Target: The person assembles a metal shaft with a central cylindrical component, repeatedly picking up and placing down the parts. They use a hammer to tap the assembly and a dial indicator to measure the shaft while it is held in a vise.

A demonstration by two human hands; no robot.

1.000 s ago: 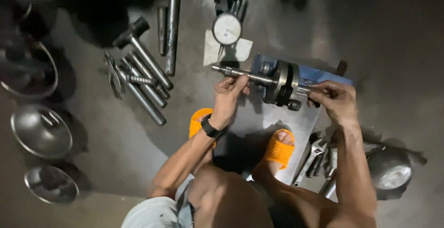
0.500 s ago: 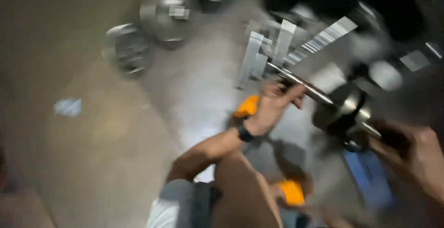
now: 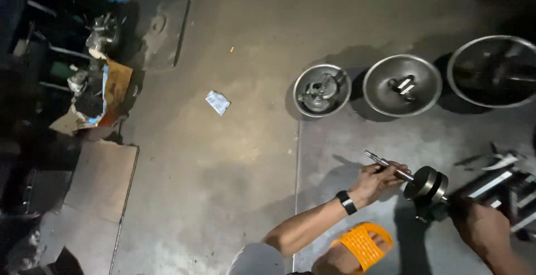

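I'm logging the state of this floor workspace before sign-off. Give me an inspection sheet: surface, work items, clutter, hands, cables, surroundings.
Surface: grey concrete floor, stained, with a seam.
Work items: metal shaft with a dark round part on it, held off the floor.
Clutter: three metal bowls holding small parts; crumpled packet; tools at the right edge.
Hands: left hand closed around the shaft; right hand at the other end, grip unclear.
Cables: nothing seen.
Surroundings: cardboard and dim junk at left; orange sandal.
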